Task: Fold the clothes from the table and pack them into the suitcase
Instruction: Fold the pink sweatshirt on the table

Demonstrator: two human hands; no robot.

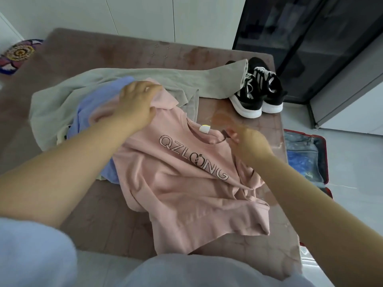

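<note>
Nearest the lens sits a pale blue sleeve [31, 255] on the left arm (blurred, so I make little of it). Beyond it the pink T-shirt [186, 183] lies print-up and rumpled on the table [103, 220], its upper sleeve overlapping a lavender garment [87, 112] and a grey-green garment [124, 79]. The left hand [136, 102] has its fingers curled over bunched pink cloth at that sleeve. The right hand [248, 143] is at the neckline, but it is smeared, and I cannot tell whether it pinches the collar or only touches it. The suitcase [325, 162] lies open on the floor to the right of the table, and black sneakers [259, 90] stand on the far corner.

I judge this the spreading step. I'd draw both shoulders apart until the collar lies straight, lift the sleeve clear of the clothes beneath, and smooth the creased hem before any fold.
</note>
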